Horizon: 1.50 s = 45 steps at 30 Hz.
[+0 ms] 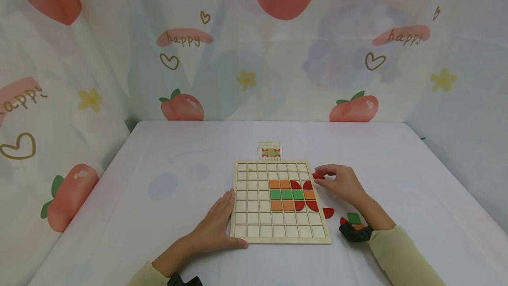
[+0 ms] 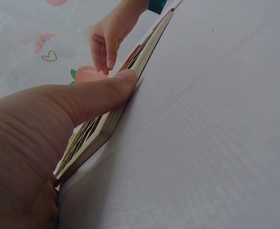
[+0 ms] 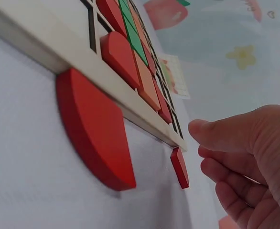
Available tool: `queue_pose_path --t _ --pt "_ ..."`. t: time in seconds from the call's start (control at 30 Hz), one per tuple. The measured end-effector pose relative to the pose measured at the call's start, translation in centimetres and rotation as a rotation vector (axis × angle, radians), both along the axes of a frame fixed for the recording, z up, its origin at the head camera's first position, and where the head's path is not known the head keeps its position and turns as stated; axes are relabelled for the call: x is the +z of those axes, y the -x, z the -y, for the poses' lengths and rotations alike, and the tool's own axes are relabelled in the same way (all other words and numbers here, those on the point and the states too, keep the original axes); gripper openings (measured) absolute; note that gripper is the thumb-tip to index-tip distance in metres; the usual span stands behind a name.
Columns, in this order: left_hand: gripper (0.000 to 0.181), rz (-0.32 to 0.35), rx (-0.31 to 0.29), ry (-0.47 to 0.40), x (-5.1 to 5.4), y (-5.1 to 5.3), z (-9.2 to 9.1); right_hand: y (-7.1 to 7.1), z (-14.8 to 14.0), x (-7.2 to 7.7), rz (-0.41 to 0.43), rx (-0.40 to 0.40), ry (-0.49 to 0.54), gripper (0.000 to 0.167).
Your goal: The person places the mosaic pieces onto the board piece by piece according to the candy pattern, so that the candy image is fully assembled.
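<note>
Pale sleeves (image 1: 405, 257) lie nearest — the left hand (image 1: 214, 228) rests with straight fingers against the left side of a gridded wooden board (image 1: 282, 241), thumb on its near rim. Beside the board's far right corner, the right hand (image 1: 343, 183) hovers relaxed, fingers loosely bent, just apart from a red piece (image 3: 179, 168) on the table (image 1: 190, 136). Orange tiles (image 1: 277, 205), green tiles (image 1: 286, 194) and red quarter-rounds (image 1: 312, 206) fill cells toward the board's right — a pattern card (image 1: 270, 149) lies beyond.
</note>
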State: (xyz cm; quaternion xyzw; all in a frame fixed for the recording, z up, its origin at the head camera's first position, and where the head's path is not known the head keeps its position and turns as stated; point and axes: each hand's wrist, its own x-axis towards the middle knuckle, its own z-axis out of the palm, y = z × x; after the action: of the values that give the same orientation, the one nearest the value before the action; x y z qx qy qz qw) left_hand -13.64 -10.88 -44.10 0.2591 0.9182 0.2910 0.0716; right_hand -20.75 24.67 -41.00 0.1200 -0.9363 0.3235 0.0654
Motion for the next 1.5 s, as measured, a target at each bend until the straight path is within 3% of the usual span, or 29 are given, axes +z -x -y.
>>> queue_pose_path --t 0.23,0.4,1.13,1.5 --pt "0.125 -0.002 -0.007 -0.009 0.0 0.1 0.1 0.5 0.0 0.2 0.042 -0.137 -0.029 0.031" --pt "0.124 -0.008 -0.010 -0.008 0.0 0.0 0.1 0.6 0.4 0.1 0.042 -0.163 -0.043 0.030" --pt "0.125 -0.007 -0.005 0.003 0.1 0.0 0.0 0.8 0.7 0.3 0.116 -0.156 -0.086 0.035" --pt "0.125 -0.005 -0.006 0.003 0.2 0.0 0.0 0.5 1.7 1.1 0.025 -0.101 -0.056 0.035"
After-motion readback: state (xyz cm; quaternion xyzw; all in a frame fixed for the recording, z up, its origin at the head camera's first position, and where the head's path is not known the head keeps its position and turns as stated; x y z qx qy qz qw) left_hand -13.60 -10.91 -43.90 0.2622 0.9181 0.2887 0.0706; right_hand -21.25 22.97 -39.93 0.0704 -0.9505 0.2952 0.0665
